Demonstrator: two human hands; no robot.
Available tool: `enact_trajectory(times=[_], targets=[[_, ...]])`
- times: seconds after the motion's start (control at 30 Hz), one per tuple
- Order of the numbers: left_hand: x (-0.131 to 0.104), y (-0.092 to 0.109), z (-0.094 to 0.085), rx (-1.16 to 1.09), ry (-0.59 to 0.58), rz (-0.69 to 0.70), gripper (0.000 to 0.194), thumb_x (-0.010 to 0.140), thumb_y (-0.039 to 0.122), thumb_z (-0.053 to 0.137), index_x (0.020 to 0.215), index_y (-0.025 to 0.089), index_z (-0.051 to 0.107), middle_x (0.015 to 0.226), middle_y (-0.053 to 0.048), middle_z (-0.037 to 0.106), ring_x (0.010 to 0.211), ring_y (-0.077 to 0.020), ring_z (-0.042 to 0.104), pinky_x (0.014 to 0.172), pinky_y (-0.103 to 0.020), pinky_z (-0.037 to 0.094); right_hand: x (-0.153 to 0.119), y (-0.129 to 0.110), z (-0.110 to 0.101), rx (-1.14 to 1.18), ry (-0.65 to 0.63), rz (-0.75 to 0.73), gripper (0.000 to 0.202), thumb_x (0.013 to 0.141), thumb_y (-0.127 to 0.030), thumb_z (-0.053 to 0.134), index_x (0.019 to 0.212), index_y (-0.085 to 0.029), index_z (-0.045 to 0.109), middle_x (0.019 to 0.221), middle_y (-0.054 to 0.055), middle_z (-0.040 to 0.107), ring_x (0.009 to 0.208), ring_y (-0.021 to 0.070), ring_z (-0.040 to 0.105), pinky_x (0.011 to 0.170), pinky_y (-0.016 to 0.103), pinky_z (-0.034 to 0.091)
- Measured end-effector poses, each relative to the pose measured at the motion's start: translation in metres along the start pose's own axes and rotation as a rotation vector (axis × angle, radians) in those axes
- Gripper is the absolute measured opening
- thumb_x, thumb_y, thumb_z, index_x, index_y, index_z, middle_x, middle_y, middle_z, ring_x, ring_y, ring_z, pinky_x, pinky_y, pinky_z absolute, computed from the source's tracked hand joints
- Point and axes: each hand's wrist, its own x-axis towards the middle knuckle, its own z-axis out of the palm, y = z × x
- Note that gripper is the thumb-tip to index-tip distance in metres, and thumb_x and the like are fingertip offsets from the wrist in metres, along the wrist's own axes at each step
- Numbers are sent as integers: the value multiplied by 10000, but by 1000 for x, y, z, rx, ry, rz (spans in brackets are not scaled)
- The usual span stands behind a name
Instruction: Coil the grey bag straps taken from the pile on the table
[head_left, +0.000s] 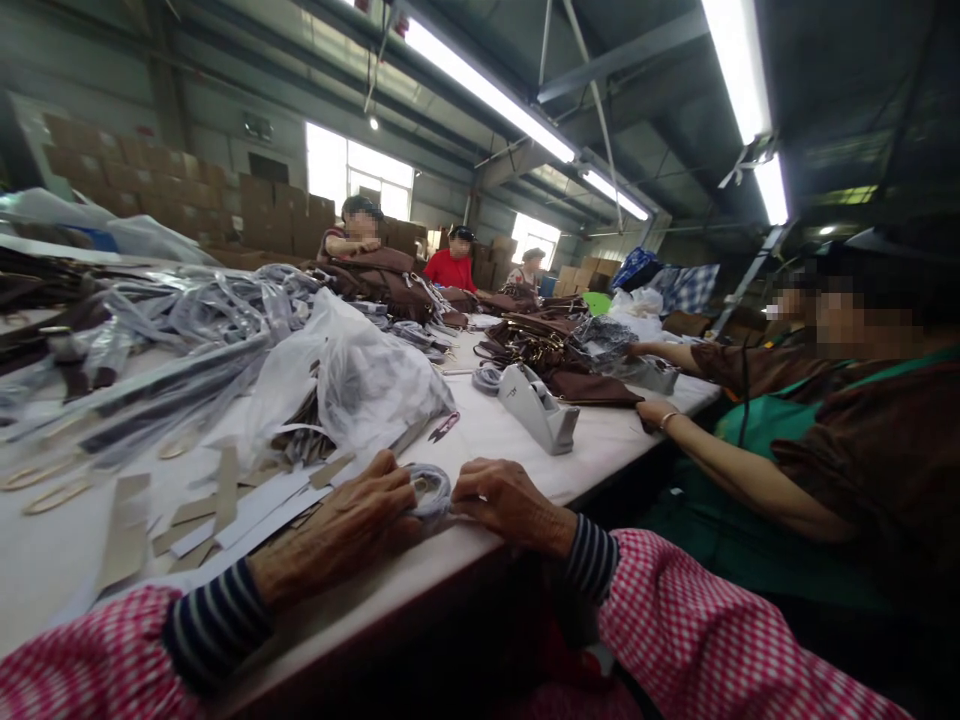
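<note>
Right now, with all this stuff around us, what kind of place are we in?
Probably a factory workshop: brown pouches lie heaped on a long white table, cardboard boxes are stacked at the back, and tube lights hang overhead.

I'm working in a factory workshop: beyond the worktable (pixel 480 440) cardboard cartons (pixel 161 188) are standing stacked; above it fluorescent tubes (pixel 491 90) are glowing.
</note>
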Motion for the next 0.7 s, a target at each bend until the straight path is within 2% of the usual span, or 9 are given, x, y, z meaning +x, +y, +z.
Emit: enact_trajectory(times=[0.13, 0.27, 0.3, 0.33, 0.4, 0.5, 0.6, 0.7], targets=[[2, 5, -3, -127, 48, 44, 195, 993, 283, 581, 977, 268, 774, 909, -52, 745, 805, -233, 601, 867, -309, 428, 10, -11, 13, 3, -8, -95, 76, 924, -158, 735, 854, -182, 756, 920, 33, 744, 901, 177, 663, 813, 245, 440], [4, 11, -5, -173, 178, 41, 219, 970, 364, 620, 815, 268, 742, 776, -31, 705, 707, -221, 587, 822, -314, 461, 11, -18, 18, 76, 39, -64, 82, 890, -160, 768, 823, -179, 725, 887, 27, 717, 868, 177, 653, 776, 247, 436], [3, 12, -6, -161, 181, 36, 210, 958, 374, 637, 806, 265, 732, 777, -31, 698, 711, -222, 587, 821, -318, 464, 10, -18, 19, 99, 51, -52, 80, 890, -151, 762, 830, -184, 720, 888, 23, 709, 862, 175, 649, 769, 249, 433], [2, 13, -6, -133, 152, 26, 183, 944, 372, 654, 818, 261, 726, 800, -36, 698, 740, -228, 593, 827, -325, 467, 9, -16, 21, 119, 59, -44, 81, 895, -141, 748, 837, -189, 716, 891, 21, 701, 856, 174, 644, 764, 252, 430], [0, 15, -8, -23, 23, -8, 85, 908, 319, 686, 888, 245, 724, 896, -59, 705, 850, -255, 603, 858, -347, 464, 7, -11, 25, 155, 63, -38, 91, 905, -131, 714, 836, -189, 705, 878, 21, 688, 841, 177, 635, 753, 262, 426], [-3, 15, -7, 193, -124, -66, 62, 879, 234, 697, 938, 215, 704, 969, -86, 690, 953, -289, 586, 876, -383, 455, 5, -2, 29, 202, 46, -18, 90, 912, -161, 704, 824, -179, 692, 852, 30, 685, 821, 189, 635, 743, 277, 431], [-4, 13, 0, 281, -122, -109, 74, 920, 267, 689, 903, 196, 682, 948, -87, 678, 954, -284, 574, 850, -383, 464, 7, -5, 16, 194, -33, 20, 95, 925, -203, 701, 834, -175, 708, 858, 39, 705, 812, 194, 645, 741, 281, 439], [-5, 9, 11, 310, -99, -127, 105, 955, 286, 641, 916, 196, 677, 957, -75, 677, 948, -262, 559, 878, -389, 474, 18, -24, -16, 129, -196, 23, 103, 916, -252, 726, 842, -186, 753, 842, 27, 724, 790, 187, 650, 736, 274, 442]])
